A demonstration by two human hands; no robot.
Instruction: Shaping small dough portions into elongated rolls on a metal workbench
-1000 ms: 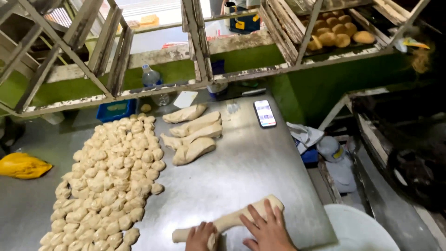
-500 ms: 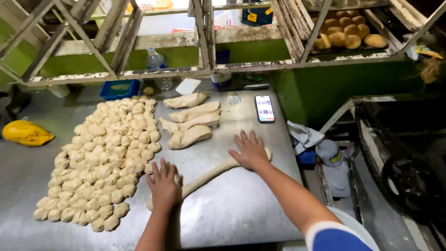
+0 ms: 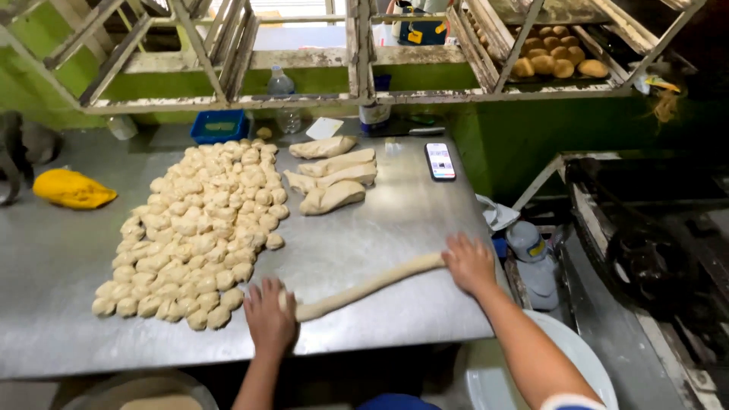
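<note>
On the steel desk (image 3: 380,228), near its front edge, a long pale dough rope (image 3: 364,287) lies slanted, thin and slightly uneven. The left hand (image 3: 268,317) presses flat on its near end; the right hand (image 3: 469,262) lies flat with fingers spread on the far end. Since half a second ago the rope has grown longer and thinner, and the hands sit further apart. Small dough pieces (image 3: 194,228) lie just left of it.
</note>
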